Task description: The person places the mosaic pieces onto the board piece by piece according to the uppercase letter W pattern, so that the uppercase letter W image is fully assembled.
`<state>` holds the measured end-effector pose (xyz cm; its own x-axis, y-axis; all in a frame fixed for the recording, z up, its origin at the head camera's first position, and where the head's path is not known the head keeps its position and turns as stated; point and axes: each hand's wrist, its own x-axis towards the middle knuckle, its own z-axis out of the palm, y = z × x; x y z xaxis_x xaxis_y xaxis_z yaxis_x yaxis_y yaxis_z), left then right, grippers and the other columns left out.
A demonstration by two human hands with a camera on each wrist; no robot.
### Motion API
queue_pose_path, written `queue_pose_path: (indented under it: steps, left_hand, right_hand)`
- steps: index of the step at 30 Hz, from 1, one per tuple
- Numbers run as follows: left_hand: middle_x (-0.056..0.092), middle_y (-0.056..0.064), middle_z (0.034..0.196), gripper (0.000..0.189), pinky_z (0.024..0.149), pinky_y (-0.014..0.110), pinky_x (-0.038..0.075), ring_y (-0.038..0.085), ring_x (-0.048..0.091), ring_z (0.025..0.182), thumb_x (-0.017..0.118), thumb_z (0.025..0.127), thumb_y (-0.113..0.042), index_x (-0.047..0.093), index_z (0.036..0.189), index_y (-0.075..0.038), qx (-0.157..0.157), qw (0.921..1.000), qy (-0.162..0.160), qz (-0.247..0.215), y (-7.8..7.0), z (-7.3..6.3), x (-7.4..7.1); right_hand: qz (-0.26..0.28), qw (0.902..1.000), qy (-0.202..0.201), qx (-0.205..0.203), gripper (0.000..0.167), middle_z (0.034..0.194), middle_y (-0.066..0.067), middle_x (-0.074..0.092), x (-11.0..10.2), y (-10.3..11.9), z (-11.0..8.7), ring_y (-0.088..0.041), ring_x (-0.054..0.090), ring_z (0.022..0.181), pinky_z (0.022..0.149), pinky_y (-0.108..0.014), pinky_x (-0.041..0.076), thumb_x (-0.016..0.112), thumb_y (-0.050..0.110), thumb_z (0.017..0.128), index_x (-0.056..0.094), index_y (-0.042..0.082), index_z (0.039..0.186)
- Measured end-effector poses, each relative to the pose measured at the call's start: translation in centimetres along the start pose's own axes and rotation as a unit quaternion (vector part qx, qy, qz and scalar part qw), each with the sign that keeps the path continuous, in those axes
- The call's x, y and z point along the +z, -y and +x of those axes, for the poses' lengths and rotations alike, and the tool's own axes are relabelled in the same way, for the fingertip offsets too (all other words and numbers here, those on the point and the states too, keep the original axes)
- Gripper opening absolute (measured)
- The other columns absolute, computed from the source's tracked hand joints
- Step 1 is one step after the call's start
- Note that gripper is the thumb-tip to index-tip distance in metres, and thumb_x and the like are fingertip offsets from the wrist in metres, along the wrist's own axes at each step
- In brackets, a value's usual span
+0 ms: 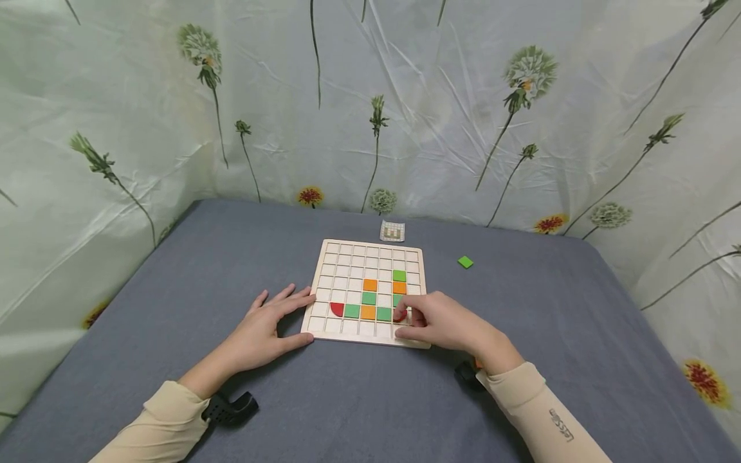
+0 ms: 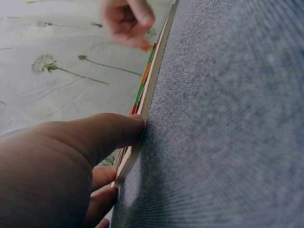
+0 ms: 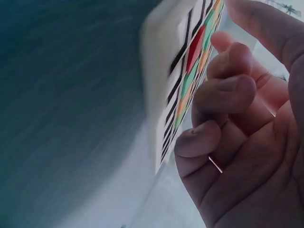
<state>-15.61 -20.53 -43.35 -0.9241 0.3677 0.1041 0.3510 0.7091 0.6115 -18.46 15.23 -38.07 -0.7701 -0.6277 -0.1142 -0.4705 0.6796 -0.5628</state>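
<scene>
A pale wooden grid board [image 1: 341,270] lies on the table. Several green and orange square tiles sit in its cells, with a red quarter-circle tile [image 1: 337,309] at the row's left end. A second red quarter-circle tile [image 3: 194,50] lies flat at the right end. My left hand [image 1: 263,328] steadies the board's near left corner, thumb at the front edge and straight fingers along the side. My right hand [image 1: 442,321] is over the near right part, index fingertip at the second red tile, partly covering it; thumb and index stand apart.
A loose green tile [image 1: 466,262] lies on the grey table cloth [image 1: 370,405] right of the board. Behind the board is a small pattern card [image 1: 392,231]. A flower-printed curtain [image 1: 440,128] hangs along the table's far side.
</scene>
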Motion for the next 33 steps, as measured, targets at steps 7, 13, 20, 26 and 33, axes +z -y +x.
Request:
queue_pose_path:
  steps: [7, 13, 20, 26, 33]
  left_hand:
    - [0.052, 0.009, 0.166, 0.067, 0.126, 0.077, 0.008, 0.044, 0.034, 0.161, 0.086, 0.092, -0.034, 0.062, 0.152, -0.016, 0.005, 1.0, -0.001, 0.001, -0.2, -0.1, -0.2]
    - [0.053, 0.009, 0.165, 0.067, 0.125, 0.077, 0.009, 0.043, 0.034, 0.161, 0.086, 0.092, -0.035, 0.063, 0.152, -0.016, 0.003, 1.0, -0.002, 0.003, -0.3, -0.1, -0.2]
    - [0.053, 0.009, 0.165, 0.067, 0.125, 0.077, 0.008, 0.044, 0.034, 0.161, 0.086, 0.092, -0.035, 0.063, 0.152, -0.016, 0.002, 1.0, -0.004, 0.001, -0.4, -0.2, -0.4]
    - [0.052, 0.01, 0.166, 0.067, 0.126, 0.077, 0.008, 0.044, 0.034, 0.161, 0.086, 0.093, -0.035, 0.062, 0.152, -0.016, -0.001, 1.0, 0.001, 0.0, -0.6, -0.2, -0.4]
    - [0.052, 0.01, 0.166, 0.067, 0.126, 0.077, 0.008, 0.044, 0.033, 0.162, 0.085, 0.093, -0.035, 0.062, 0.153, -0.017, -0.001, 1.0, 0.003, 0.0, -0.7, -0.2, -0.4]
  right_hand:
    - [0.008, 0.9997, -0.01, 0.02, 0.021, 0.066, 0.011, 0.052, -0.7, -2.3, -4.6, 0.0, 0.046, 0.052, 0.055, -0.021, 0.043, 0.08, 0.031, 0.099, 0.073, 0.016, 0.111]
    - [0.024, 0.998, -0.032, 0.049, 0.024, 0.067, 0.013, 0.053, -1.1, -3.7, -8.4, 0.001, 0.046, 0.053, 0.055, -0.022, 0.045, 0.08, 0.033, 0.098, 0.073, 0.016, 0.114]
    - [0.029, 0.996, -0.051, 0.068, 0.028, 0.07, 0.013, 0.053, -1.1, -5.1, -11.8, 0.002, 0.044, 0.056, 0.056, -0.022, 0.043, 0.079, 0.037, 0.098, 0.073, 0.018, 0.117]
    - [0.025, 0.9935, -0.069, 0.087, 0.028, 0.07, 0.014, 0.051, -1.1, -6.2, -13.9, 0.003, 0.042, 0.057, 0.055, -0.021, 0.041, 0.081, 0.035, 0.097, 0.072, 0.019, 0.118]
    - [0.045, 0.9908, -0.082, 0.097, 0.028, 0.071, 0.014, 0.052, -1.3, -7.4, -15.8, 0.003, 0.042, 0.057, 0.054, -0.023, 0.041, 0.08, 0.032, 0.098, 0.071, 0.017, 0.12]
